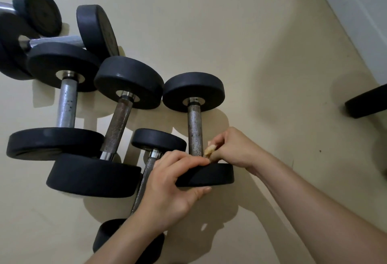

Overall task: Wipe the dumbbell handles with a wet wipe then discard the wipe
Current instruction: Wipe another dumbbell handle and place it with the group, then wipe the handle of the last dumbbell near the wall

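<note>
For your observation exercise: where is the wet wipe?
Head view, lower centre: the right hand pinches the wet wipe at the near end of the rightmost dumbbell's handle, beside the left hand.

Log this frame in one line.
phase: wiping | right hand: holds crumpled yellowish wipe against knurled metal dumbbell handle | left hand: grips near black round head

Premises: indoor exercise space. Whether it is a home workout corner or a small gym cannot be told. Evidence: several black round-headed dumbbells with knurled steel handles [129, 81] lie close together on the left, directly on a smooth cream floor [251, 44]. A black bar-shaped equipment foot [366, 102] rests on the floor at right. A white flat panel [360, 12] stands far right.
</note>
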Available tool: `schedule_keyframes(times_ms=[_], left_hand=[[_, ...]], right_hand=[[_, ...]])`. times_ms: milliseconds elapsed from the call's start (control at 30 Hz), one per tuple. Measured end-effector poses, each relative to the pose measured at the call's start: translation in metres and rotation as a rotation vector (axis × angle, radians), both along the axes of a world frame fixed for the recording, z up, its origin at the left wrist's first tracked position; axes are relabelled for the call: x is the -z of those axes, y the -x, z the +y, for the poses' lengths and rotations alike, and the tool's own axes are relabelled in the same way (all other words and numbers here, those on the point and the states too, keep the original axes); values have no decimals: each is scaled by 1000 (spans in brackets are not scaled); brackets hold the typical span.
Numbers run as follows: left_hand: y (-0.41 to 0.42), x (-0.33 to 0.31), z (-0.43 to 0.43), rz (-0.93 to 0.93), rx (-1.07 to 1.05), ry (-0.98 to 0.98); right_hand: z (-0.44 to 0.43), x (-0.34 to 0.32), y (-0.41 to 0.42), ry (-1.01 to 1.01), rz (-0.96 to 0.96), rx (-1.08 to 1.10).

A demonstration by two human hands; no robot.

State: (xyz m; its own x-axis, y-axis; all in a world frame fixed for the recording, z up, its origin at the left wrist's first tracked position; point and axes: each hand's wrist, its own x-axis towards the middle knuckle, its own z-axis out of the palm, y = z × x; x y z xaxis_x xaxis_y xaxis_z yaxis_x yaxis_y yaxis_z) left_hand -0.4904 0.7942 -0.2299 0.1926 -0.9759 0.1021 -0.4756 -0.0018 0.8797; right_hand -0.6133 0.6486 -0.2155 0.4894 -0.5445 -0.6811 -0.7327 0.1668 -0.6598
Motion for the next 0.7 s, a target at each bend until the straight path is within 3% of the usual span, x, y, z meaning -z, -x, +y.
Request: schedule_keyframes(times_ms=[100,167,233,333,400,533,700], left_hand=[[-2,-4,0,23,21,-12],[-2,-4,1,32,30,-37],[-4,-6,0,79,46,-64],[-12,-13,-2,286,33,-137],[-12,-21,-8,397,-40,-176],[-8,-37,-29,407,-114,-196],[11,-75,-63,617,-58,-139]], right_hand=[[-8,-8,-9,79,-159,143],[-14,4,-17,265,-118,223],[-11,12,-17,293,-66,194],[6,7,-6,166,24,-25],[12,-2,2,47,-60,56],[-6,-38,13,-161,-353,313],[-27,-93,41,-276,-450,179]])
